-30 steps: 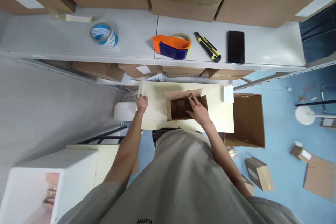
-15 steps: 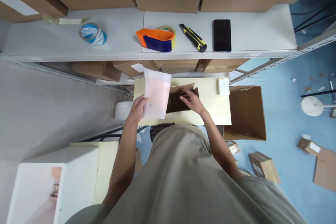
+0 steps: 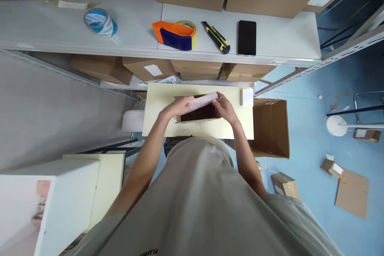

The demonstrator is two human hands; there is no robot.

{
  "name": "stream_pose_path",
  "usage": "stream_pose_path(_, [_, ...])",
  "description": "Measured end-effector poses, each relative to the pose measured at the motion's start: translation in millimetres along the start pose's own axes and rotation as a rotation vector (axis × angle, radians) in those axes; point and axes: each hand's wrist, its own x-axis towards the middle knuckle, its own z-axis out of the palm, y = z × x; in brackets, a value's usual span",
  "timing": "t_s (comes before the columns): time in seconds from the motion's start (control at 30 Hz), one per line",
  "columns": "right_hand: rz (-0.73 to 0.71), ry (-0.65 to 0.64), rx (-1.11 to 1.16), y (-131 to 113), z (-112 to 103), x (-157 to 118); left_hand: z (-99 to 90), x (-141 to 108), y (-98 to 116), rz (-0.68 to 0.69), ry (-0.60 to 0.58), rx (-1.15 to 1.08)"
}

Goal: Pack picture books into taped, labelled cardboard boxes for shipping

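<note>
Left hand (image 3: 179, 106) and right hand (image 3: 225, 109) were both closed on a thin, pale pink and white, soft-looking packet (image 3: 201, 101). The left fingers gripped one end, and the right thumb and fingers pinched the other end. The packet was tipped on its thin side, at the open top of a small brown cardboard box (image 3: 198, 120). How far it went in was hard to tell.

The small box sat on a pale yellow flat table (image 3: 159, 108). A little white box (image 3: 247, 98) was near the table's right end, and a big open brown cardboard box (image 3: 271, 128) was just beside the table. On the long grey shelf (image 3: 132, 20) lay a blue and white tape roll (image 3: 108, 28), an orange and dark blue tape holder (image 3: 176, 42), a yellow and black cutter (image 3: 216, 37) and a flat black phone (image 3: 247, 38).
</note>
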Motion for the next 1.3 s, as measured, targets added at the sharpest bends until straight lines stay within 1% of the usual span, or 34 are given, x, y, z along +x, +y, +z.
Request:
stream_pose_path(0.13, [-0.013, -0.011, -0.249, -0.8, -0.2, -10.2, 20.3, 12.9, 4.5, -0.047, -0.101, 0.115])
stream_pose_path(0.27, [-0.043, -0.044, -0.484, -3.7, -1.3, -14.9, 42.1, 24.9, 22.3, -0.125, -0.214, 0.209])
stream_pose_path(0.37, [-0.053, -0.058, -0.604, -2.4, -1.9, -16.3, 54.0, 27.6, 34.8, -0.187, -0.211, 0.247])
stream_pose_path(0.43, [-0.035, -0.066, -0.663, -1.1, -2.6, -17.3, 57.5, 25.7, 37.5, -0.22, -0.208, 0.228])
stream_pose_path(0.5, [-0.016, -0.083, -0.697, -0.9, -3.5, -18.4, 57.5, 22.8, 35.3, -0.246, -0.227, 0.214])
stream_pose_path(0.63, [-0.001, -0.129, -0.712, -4.4, -3.9, -19.7, 57.4, 21.9, 22.7, -0.261, -0.254, 0.206])
stream_pose_path(0.77, [0.0, -0.145, -0.717, -8.9, -1.2, -20.6, 66.7, 26.6, 11.0, -0.274, -0.252, 0.207])
stream_pose_path(0.87, [0.005, -0.143, -0.732, -11.8, -1.2, -20.7, 70.0, 26.1, 8.5, -0.28, -0.234, 0.216])
stream_pose_path(0.93, [0.002, -0.124, -0.741, -15.5, -5.2, -18.6, 63.2, 24.9, 13.6, -0.265, -0.213, 0.221])
stream_pose_path(0.97, [-0.006, -0.109, -0.744, -18.4, -9.0, -16.3, 56.4, 25.0, 19.1, -0.241, -0.192, 0.212])
stream_pose_path(1.03, [-0.033, -0.063, -0.738, -26.9, -20.3, -8.5, 36.5, 28.3, 35.9, -0.15, -0.117, 0.159])
stream_pose_path(1.1, [-0.071, 0.013, -0.716, -39.3, -36.3, 4.3, 10.8, 37.0, 59.2, -0.029, -0.01, 0.086])
stream_pose_path(1.17, [-0.118, 0.116, -0.693, -55.1, -55.6, 21.9, -16.3, 50.9, 85.6, 0.059, 0.108, 0.055])
stream_pose_path(1.23, [-0.171, 0.236, -0.677, -72.5, -76.0, 43.8, -40.9, 68.5, 111.7, 0.1, 0.238, 0.078])
stream_pose_path(1.3, [-0.226, 0.353, -0.675, -89.4, -95.3, 68.7, -60.8, 87.7, 135.2, 0.119, 0.354, 0.121])
